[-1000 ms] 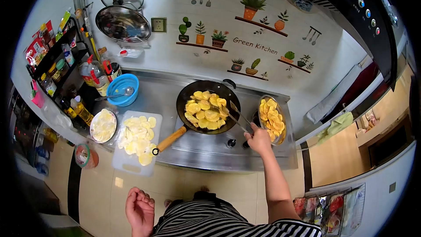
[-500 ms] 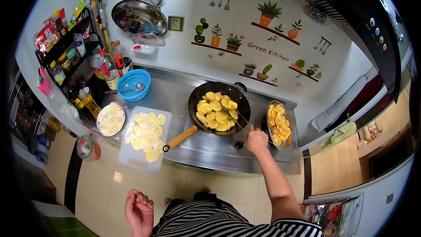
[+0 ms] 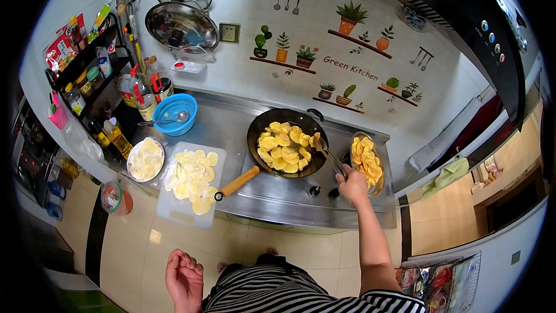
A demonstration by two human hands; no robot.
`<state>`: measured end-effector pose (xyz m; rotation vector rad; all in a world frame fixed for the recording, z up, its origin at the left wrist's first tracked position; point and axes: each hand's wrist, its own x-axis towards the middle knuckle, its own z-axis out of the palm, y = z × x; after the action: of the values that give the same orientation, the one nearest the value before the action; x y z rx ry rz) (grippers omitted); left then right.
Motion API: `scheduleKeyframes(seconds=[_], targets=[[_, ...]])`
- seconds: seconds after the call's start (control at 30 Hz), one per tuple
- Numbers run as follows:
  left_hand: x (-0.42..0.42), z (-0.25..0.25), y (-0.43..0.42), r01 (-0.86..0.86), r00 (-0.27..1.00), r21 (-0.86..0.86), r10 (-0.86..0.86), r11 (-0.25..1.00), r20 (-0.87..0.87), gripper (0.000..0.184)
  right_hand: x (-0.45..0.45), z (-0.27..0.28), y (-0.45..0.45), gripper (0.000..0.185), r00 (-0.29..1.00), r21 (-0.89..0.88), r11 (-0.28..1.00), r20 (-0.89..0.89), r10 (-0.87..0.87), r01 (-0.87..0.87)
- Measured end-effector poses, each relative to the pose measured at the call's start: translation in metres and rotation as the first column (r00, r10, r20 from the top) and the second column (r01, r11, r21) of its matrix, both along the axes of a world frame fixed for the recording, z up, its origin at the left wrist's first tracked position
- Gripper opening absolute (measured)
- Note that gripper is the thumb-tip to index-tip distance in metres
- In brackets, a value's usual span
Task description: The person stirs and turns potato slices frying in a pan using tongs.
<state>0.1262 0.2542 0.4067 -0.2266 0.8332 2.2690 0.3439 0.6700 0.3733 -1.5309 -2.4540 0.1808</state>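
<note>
My right hand is closed on the handle end of metal tongs. The tips of the tongs are at the right rim of a black wok, with a yellow slice seemingly between them. Many yellow slices lie in the wok, whose wooden handle points to the front left. Just right of the tongs stands an oval dish of golden slices. My left hand hangs low in front of my body, fingers curled, holding nothing.
Pale slices cover a white cutting board on the left, beside a plate of coated slices. Behind are a blue basket with a ladle and a black rack of bottles. Stove knobs line the front edge.
The view has shifted. My right hand has drawn the tongs back from inside the wok to its right rim, toward the oval dish. My left hand has stayed put.
</note>
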Motion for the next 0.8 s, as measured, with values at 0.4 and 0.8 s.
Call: scheduleKeyframes(seconds=[0.4,0.8], targets=[[0.005,0.001,0.001,0.023,1.0,-0.012,-0.023,1.0,-0.003,0.014,0.014,0.002,0.004,0.042,0.99,-0.047,0.995,-0.105,-0.096,0.092],[0.014,-0.001,0.0,0.028,1.0,0.005,-0.028,1.0,-0.014,0.014,0.011,0.01,-0.003,0.047,0.987,-0.084,0.992,-0.124,-0.099,0.089]])
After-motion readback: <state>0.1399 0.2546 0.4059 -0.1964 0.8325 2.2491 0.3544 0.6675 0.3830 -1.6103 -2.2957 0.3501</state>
